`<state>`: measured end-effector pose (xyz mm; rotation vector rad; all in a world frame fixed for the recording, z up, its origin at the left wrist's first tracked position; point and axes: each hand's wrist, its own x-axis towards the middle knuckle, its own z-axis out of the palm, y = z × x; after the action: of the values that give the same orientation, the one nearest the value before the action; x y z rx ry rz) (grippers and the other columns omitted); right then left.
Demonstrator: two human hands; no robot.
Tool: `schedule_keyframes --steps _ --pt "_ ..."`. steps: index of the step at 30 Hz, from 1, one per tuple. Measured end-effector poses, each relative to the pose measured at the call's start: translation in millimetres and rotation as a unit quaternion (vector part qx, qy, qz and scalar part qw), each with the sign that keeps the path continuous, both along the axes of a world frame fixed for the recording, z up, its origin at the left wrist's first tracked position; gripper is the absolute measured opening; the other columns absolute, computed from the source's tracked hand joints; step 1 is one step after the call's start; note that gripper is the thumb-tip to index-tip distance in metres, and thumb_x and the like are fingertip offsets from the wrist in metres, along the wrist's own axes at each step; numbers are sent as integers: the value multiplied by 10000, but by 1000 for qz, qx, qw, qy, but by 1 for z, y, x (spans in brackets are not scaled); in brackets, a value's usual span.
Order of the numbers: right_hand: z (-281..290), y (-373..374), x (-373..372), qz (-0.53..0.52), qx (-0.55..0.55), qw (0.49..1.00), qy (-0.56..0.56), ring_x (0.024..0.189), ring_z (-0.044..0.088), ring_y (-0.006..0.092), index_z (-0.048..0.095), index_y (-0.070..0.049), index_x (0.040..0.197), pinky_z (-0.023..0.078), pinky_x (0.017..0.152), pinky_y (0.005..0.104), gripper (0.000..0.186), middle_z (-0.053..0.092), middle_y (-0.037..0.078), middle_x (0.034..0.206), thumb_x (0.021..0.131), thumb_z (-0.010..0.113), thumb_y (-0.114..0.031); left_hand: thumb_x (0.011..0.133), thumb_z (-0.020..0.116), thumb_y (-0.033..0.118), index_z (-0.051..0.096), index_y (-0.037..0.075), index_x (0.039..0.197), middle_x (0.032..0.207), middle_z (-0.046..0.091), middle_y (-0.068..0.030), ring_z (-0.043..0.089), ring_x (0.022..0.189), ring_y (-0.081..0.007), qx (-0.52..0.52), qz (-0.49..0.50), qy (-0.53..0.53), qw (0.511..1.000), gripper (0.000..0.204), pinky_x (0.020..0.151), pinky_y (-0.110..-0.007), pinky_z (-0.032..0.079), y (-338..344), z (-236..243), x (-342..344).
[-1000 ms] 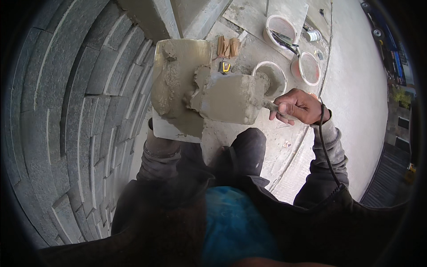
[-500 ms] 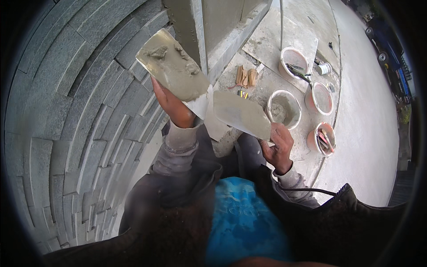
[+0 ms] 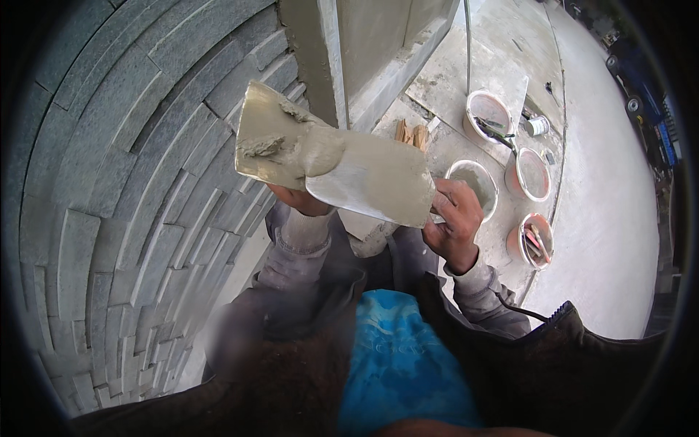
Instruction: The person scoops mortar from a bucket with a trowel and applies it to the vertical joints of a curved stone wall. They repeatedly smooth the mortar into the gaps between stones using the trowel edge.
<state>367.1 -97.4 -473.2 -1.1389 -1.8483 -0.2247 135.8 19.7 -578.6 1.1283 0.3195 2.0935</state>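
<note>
My left hand (image 3: 302,202) holds a flat, pale mortar board from below. Most of its fingers are hidden beneath the board (image 3: 250,109). Lumps of wet grey mortar (image 3: 263,146) lie on the board's left part. In my right hand (image 3: 455,222) is a flat metal plastering trowel (image 3: 375,175), with the fingers curled at its right end. The trowel's far end overlaps the right part of the board, with a mound of mortar (image 3: 322,151) at its tip. A grey film smears the trowel's upper face.
At left rises a stacked stone wall (image 3: 138,160), beside a plastered column (image 3: 313,58). On the right stand a mortar bucket (image 3: 489,207), a bucket with tools (image 3: 535,240) and two more pails. Wood offcuts (image 3: 413,135) and a can (image 3: 537,126) lie beyond.
The trowel has moved left and up onto the board, pushing into the mortar. The board has tilted and shifted slightly right and down, covering more of my left hand.
</note>
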Motion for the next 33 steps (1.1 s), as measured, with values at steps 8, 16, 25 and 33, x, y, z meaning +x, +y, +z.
schedule_keyframes --steps 8,16,25,33 --pt "68 34 15 -39 76 995 -53 781 664 282 711 -26 1034 520 628 377 342 680 134 997 704 799 -25 1019 363 624 366 93 1549 1490 501 -162 575 1293 -381 -115 -447 -322 827 750 1058 -588 500 2 27 20" --pt "176 71 -29 -44 81 982 -163 592 615 222 613 -14 996 475 524 345 210 609 101 866 925 742 -164 1040 337 587 422 115 1501 1324 606 -147 631 1201 -349 -156 -520 -323 775 665 1041 -552 512 -4 3 14" --pt "202 128 -75 -187 -48 934 -299 713 648 388 599 -55 930 509 641 499 325 658 138 830 1045 533 -352 1054 354 571 482 116 1454 1324 624 -126 648 1163 -324 -190 -541 -354 739 620 977 -501 539 3 -20 9" --pt "244 140 -83 -239 -51 901 -358 743 654 408 635 -63 923 508 671 526 347 664 170 776 1049 518 -364 1034 413 584 462 141 1472 1346 597 -98 630 1202 -296 -213 -533 -317 755 625 1019 -520 533 25 -72 2"
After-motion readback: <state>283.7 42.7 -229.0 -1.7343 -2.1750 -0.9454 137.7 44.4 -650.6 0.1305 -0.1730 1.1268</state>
